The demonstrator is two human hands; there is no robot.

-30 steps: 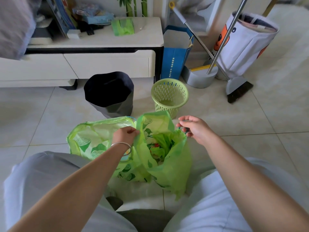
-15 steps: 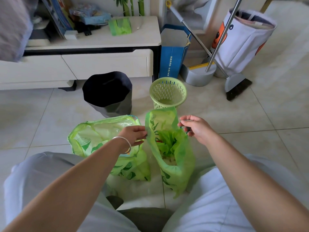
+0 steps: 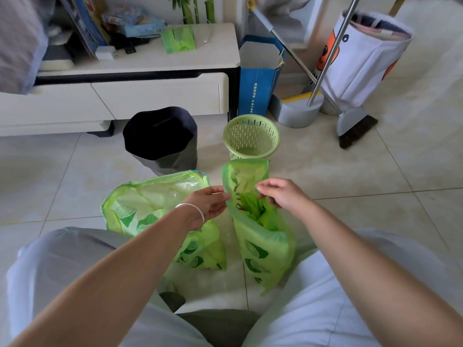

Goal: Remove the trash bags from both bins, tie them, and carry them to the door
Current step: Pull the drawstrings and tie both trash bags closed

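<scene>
I am crouched over the tiled floor (image 3: 350, 171) with two green trash bags standing between my knees. My left hand (image 3: 209, 202) pinches the left edge of the smaller bag (image 3: 263, 241) at its mouth, thumb and fingers (image 3: 221, 194) closed narrow on the thin plastic. My right hand (image 3: 281, 192) is at the opposite edge of the same mouth, its fingers curled toward the rim; I cannot tell whether they actually grip it. The bag stands upright, its mouth drawn tall and narrow, crumpled green inside. The larger bag (image 3: 150, 206) sits just beside it on my left, its top open and slack, lime prints on its side. Past the bags, the black bin (image 3: 162, 144) and the green slatted basket (image 3: 251, 136) stand side by side on the floor, near the white cabinet (image 3: 150, 96).
</scene>
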